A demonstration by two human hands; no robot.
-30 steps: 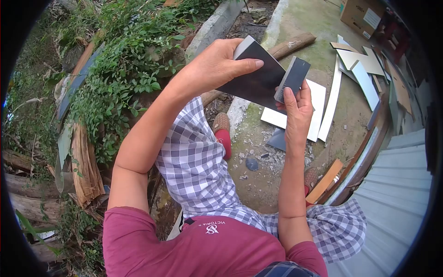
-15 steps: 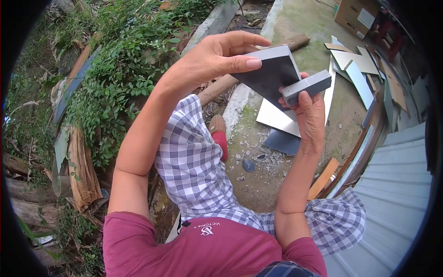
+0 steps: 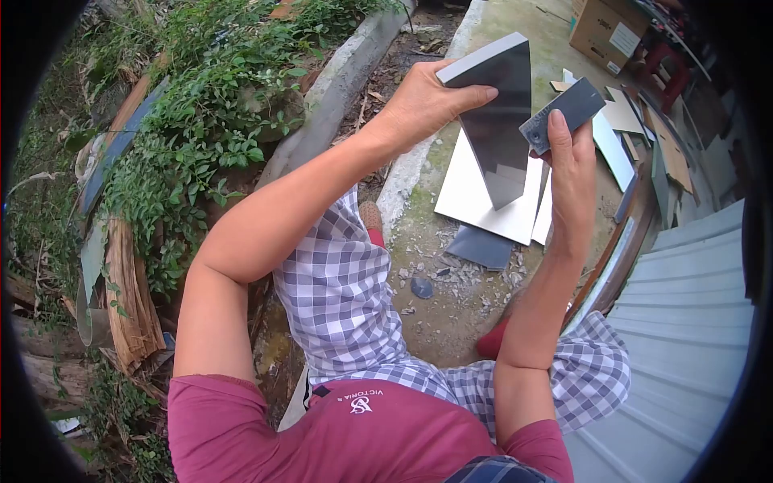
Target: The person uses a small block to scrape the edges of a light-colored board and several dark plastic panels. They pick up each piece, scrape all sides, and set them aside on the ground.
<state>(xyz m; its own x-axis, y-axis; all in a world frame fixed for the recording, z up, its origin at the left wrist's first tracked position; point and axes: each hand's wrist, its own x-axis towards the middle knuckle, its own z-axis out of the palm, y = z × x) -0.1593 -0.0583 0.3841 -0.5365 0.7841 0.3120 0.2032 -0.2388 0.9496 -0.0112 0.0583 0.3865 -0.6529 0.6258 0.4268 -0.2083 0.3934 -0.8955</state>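
My left hand [image 3: 431,101] is closed around the upper left of a dark, glossy, tapered slab [image 3: 501,129], its thumb lying on the shiny face. The slab has a thick light-grey edge along its top and narrows downward to a point. To its right, my right hand [image 3: 572,173] grips a grey rectangular block [image 3: 578,111], thumb on the near face and fingers behind. A small gap separates block and slab. Beneath them on the ground lie a white panel [image 3: 475,201] and a dark flat piece [image 3: 481,246].
Small shards [image 3: 439,258] and a dark round disc [image 3: 422,287] litter the concrete. Cut boards [image 3: 620,149] are scattered at right, near a cardboard box [image 3: 608,36] and a red stool [image 3: 664,72]. Corrugated sheet metal [image 3: 676,322] flanks the right; leafy plants [image 3: 201,121] grow at left.
The slab has swung to hang more upright, and my left hand has shifted right with it. My right hand has moved right and up, taking the block away from the slab.
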